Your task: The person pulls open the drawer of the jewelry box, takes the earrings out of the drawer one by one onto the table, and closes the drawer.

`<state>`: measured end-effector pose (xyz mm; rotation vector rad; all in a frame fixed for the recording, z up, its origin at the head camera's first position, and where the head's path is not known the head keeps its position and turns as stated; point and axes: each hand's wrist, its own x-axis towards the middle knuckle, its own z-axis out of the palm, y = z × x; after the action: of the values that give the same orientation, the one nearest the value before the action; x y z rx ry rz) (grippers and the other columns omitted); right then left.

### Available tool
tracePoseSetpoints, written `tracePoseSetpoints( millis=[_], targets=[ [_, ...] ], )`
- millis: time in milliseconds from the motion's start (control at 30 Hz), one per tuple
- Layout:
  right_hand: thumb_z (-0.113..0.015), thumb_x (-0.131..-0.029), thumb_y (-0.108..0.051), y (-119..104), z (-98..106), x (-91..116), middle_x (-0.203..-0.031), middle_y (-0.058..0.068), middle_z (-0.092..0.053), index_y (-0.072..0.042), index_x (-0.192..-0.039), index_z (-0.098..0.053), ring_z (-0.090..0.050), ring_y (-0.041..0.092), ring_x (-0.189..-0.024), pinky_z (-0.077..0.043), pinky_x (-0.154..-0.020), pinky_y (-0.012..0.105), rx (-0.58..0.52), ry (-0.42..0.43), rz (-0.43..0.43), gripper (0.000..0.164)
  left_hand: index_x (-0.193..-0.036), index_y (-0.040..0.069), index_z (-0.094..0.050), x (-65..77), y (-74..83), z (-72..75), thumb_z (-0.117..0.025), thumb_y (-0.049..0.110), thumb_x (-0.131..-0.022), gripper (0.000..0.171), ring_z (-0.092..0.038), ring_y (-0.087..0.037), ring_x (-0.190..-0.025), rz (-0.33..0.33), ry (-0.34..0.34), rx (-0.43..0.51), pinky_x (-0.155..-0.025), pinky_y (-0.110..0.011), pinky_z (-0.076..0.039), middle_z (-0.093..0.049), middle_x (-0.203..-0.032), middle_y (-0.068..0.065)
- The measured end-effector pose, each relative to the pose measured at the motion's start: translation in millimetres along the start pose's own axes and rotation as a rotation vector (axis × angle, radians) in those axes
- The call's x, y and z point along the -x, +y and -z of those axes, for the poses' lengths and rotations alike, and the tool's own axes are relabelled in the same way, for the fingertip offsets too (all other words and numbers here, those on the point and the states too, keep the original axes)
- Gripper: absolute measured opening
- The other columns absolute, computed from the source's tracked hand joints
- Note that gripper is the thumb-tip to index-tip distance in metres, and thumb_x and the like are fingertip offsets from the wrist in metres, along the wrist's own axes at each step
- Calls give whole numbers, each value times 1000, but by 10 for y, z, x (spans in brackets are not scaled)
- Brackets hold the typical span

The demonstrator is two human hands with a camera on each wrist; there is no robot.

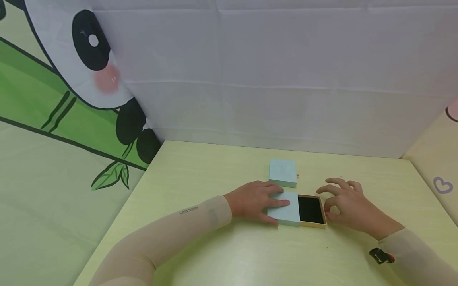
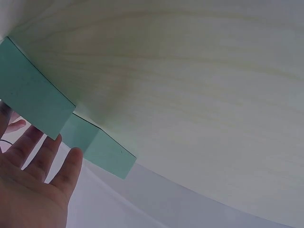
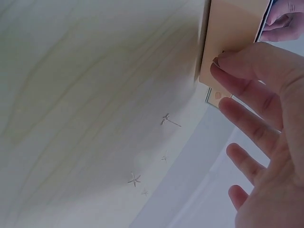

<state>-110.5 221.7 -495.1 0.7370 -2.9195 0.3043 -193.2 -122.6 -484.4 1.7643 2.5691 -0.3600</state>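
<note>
A light blue sliding drawer box [image 1: 291, 218] lies on the table, its black-lined inner tray [image 1: 311, 209] pulled partway out to the right. My left hand [image 1: 255, 201] rests spread over the blue sleeve, fingers straight on top and thumb by the near edge. In the left wrist view the sleeve's side [image 2: 35, 90] shows above the fingers. At the tray's outer end, my right hand [image 1: 348, 208] pinches a small pull tab [image 3: 216, 61] between thumb and index finger; the other fingers are fanned out. The tab is mostly hidden by those fingertips.
A second light blue box [image 1: 282, 171] sits shut just behind, with a small tab on its right side. Small silvery star-shaped pieces [image 3: 134, 179] and a thin stemmed piece [image 3: 166, 119] lie on the table beyond the right hand. A white cloth [image 1: 272, 79] hangs behind the table.
</note>
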Motion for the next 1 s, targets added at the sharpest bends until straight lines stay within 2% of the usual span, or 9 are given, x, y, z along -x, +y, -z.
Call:
tracePoseSetpoints(
  millis=[367, 633, 1000],
  targets=[
    [-95, -90, -9, -105, -20, -102, -145, 3, -81, -41, -74, -74, -54, 51, -156, -37, -114, 83, -23, 0, 15, 42, -180, 47, -49, -8, -3, -10, -61, 83, -111, 79, -53, -18, -170, -1, 0, -3, -134, -36, -53, -54, -183, 4],
    [-99, -89, -13, -166, -68, -176, -144, 2, -82, -41, -75, -76, -58, 51, -153, -41, -111, 85, -24, 28, 61, 39, -178, 47, -52, 9, -9, 11, -63, 82, -110, 77, -55, -19, -169, -10, 27, -1, -133, -37, -55, -56, -181, 4],
    [-98, -91, -12, -265, -90, -255, -145, 1, -81, -40, -77, -79, -59, 48, -153, -43, -111, 81, -41, 32, 71, 37, -178, 47, -52, 6, -8, 1, -64, 82, -110, 77, -55, -18, -169, -2, 26, 12, -133, -37, -55, -56, -181, 5]
  ],
)
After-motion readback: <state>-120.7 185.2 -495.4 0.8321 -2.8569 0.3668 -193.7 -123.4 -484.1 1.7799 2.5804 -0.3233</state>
